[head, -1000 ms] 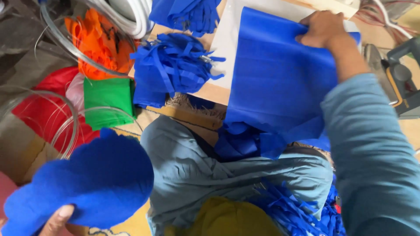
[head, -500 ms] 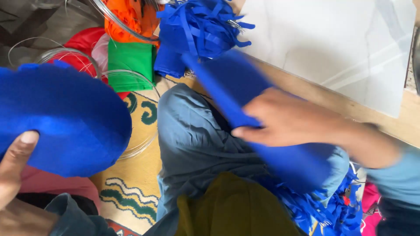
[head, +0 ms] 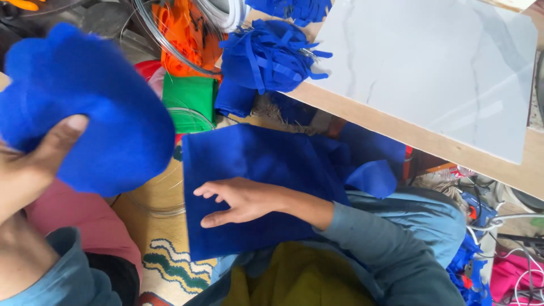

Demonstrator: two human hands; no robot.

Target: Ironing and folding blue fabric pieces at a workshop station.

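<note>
Cluttered floor workspace, viewed from above: a patterned rug [head: 164,263] lies under the seated person, and a low wooden desk [head: 396,127] crosses the upper right, carrying a pale marble-look slab [head: 430,68].

Left hand [head: 25,170]: raised at the left edge, fingers [head: 59,139] closed around a thick blue felt piece with a rounded outline [head: 85,107], thumb pressed on its near face. The piece is held clear of the lap.

Right hand [head: 241,201]: lies flat, fingers spread and open, palm down on a blue felt sheet [head: 255,170]. The sheet is spread across the lap, over the blue-grey trousers [head: 419,221], with one corner curled up at its right side.

Surroundings: a bundle of blue felt strips [head: 269,54] rests at the desk's edge. Orange material [head: 181,34] and a folded green cloth [head: 190,96] sit beyond the sheet, among loops of clear tubing [head: 164,39].
</note>
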